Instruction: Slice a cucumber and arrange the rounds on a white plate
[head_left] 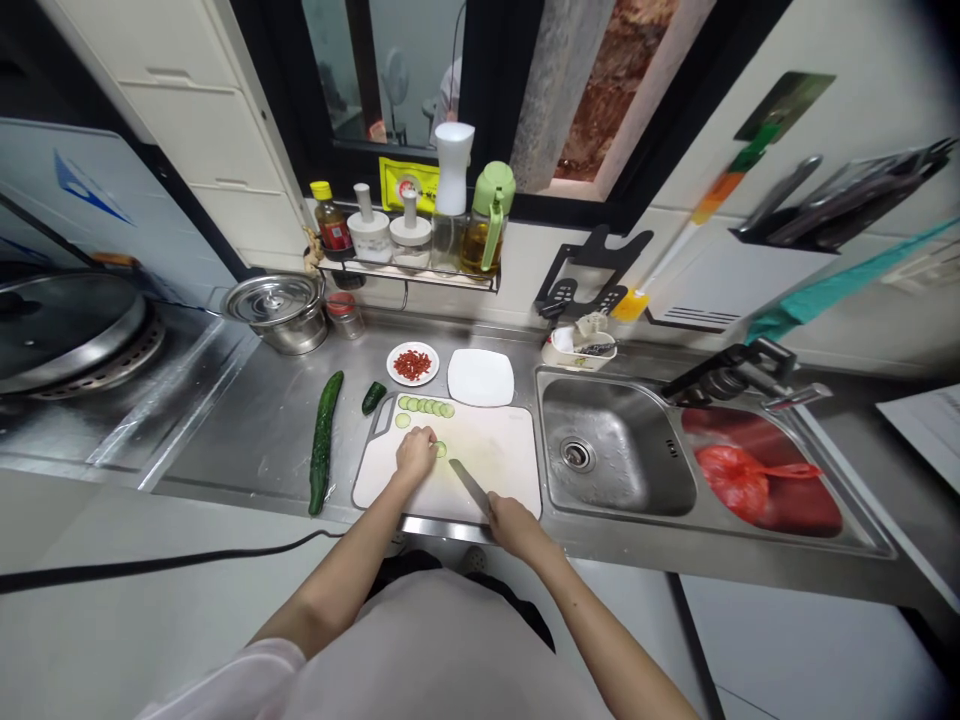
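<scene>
The left hand's fingers (424, 440) are bunched and curled down over a cucumber stub (441, 450) at the middle of the white cutting board (510, 450). Only its pale cut end shows, probably tucked this way to pin it and keep the fingertips clear of the blade. The left hand (415, 452) rests on the board. The right hand (511, 520), at the board's near right corner, is closed round the handle of a knife (469, 485), whose blade angles in towards the stub. A row of cut slices (426, 406) lies along the board's far edge, seemingly pushed aside out of the cutting area. Left of the board lie a whole cucumber (324, 440) and a cut-off end (373, 397). Just beyond the board sit a dish of chopped red chilli (412, 364) and a square white plate (481, 377). A steel sink (615, 450) adjoins the board's right side.
</scene>
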